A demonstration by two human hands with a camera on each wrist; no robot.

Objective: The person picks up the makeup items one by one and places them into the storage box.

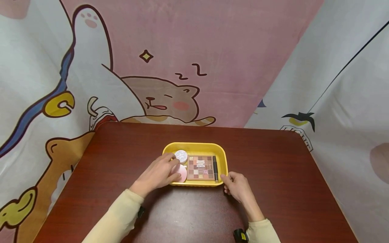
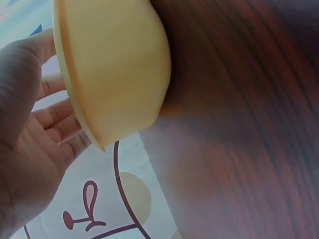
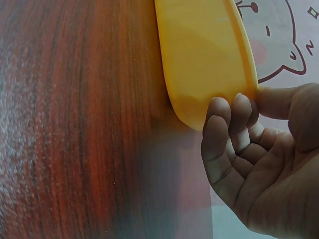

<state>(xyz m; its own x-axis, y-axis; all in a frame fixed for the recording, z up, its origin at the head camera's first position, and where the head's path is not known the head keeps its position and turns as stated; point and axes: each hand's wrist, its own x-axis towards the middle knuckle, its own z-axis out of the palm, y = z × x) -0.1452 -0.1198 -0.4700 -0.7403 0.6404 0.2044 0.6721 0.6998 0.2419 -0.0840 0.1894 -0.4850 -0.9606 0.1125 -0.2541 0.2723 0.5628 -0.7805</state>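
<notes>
On the table sits a yellow tray point(image 1: 194, 145). My left hand point(image 1: 158, 170) reaches over its left end, fingers spread loosely above a pink round case point(image 1: 181, 172), thumb over the case's near side. Just behind is a white round case point(image 1: 181, 156) with a marbled lid. The left wrist view has the fingers passing behind the tray rim point(image 2: 75, 104), tips hidden. With thumb and curled fingers, my right hand point(image 1: 238, 185) pinches the tray's near right corner, as the right wrist view also shows point(image 3: 259, 154). An eyeshadow palette point(image 1: 200, 167) and a black pen point(image 1: 215, 168) lie inside.
The tray stands on a dark red-brown wooden table point(image 1: 267, 162), toward its back edge. Behind and beside the table hangs a cloth point(image 1: 228, 50) printed with cartoon animals.
</notes>
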